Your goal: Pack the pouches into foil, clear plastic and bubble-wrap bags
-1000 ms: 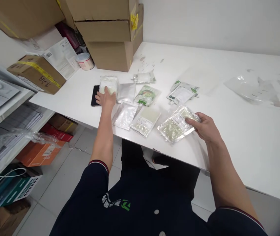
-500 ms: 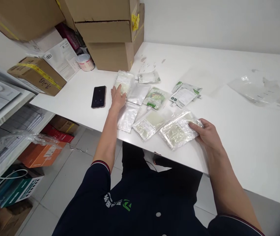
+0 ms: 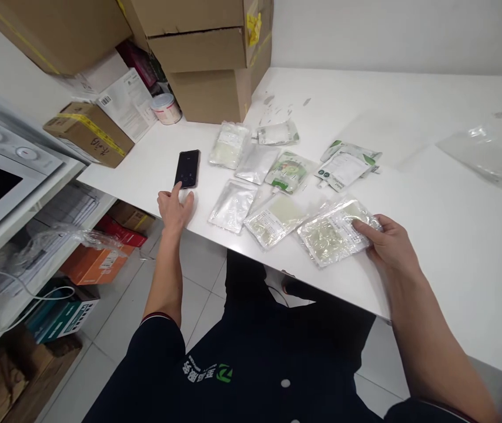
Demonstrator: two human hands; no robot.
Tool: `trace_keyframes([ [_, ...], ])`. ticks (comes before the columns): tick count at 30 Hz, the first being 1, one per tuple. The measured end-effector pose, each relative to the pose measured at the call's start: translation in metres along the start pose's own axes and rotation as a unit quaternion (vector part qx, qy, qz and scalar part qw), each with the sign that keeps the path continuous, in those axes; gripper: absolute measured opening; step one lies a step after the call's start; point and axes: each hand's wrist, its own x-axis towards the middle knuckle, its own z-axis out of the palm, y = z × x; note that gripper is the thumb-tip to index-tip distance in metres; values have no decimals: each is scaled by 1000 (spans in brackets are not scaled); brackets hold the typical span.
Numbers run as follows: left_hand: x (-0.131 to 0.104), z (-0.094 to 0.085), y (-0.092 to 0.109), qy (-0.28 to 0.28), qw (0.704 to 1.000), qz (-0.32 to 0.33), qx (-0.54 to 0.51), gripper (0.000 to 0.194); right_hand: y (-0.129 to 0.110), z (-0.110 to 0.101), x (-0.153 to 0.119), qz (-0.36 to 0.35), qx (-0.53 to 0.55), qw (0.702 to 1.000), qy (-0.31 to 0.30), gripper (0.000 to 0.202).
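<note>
Right hand (image 3: 390, 242) gripping crinkly, shiny, rectangular plastic pouch (image 3: 331, 236).

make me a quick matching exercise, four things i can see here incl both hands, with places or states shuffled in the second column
Column one
1. Left hand
2. Right hand
3. Round tin
4. Clear plastic bag

Column two
A. beside the tall stack of cardboard boxes
B. at the near end of the black phone
C. lying toward the right edge of the picture, on the white table
D. holding a flat packet by its edge

Right pairs: 1-B, 2-D, 3-A, 4-C
</note>
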Motion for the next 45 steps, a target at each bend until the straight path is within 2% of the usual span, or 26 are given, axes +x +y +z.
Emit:
trace_keyframes([
  [8, 17, 6, 20, -32, 998, 3, 48, 57, 1, 1, 0, -3, -2, 1000, -3, 39],
  [16, 22, 9, 22, -42, 996, -11, 75, 56, 1, 0, 0, -5, -16, 1000, -4, 37],
  [27, 22, 9, 23, -27, 997, -8, 70, 55, 2, 0, 0, -3, -17, 1000, -6, 38],
  [32, 22, 5, 14, -21, 995, -54, 87, 62, 2, 0, 1, -7, -11, 1000, -5, 38],
  [36, 18, -6, 6, -16, 990, -108, 88, 79, 3, -1, 1, -11, -20, 1000, -11, 36],
  [38, 17, -12, 8, -10, 992, -108, 64, 82, 2, 0, 0, -10, -21, 1000, -12, 36],
  [40, 17, -17, 23, 9, 997, -74, 26, 74, 0, 3, -1, -1, -18, 1000, -11, 36],
  [42, 11, -22, 53, 13, 1000, 2, -24, 59, -5, 6, -1, 14, -16, 1000, -16, 38],
  [44, -8, -26, 97, -32, 988, 120, -93, 44, -11, 7, 3, 16, -26, 999, -31, 39],
  [45, -23, -28, 122, -73, 969, 193, -138, 39, -15, 6, 7, 12, -41, 998, -37, 39],
])
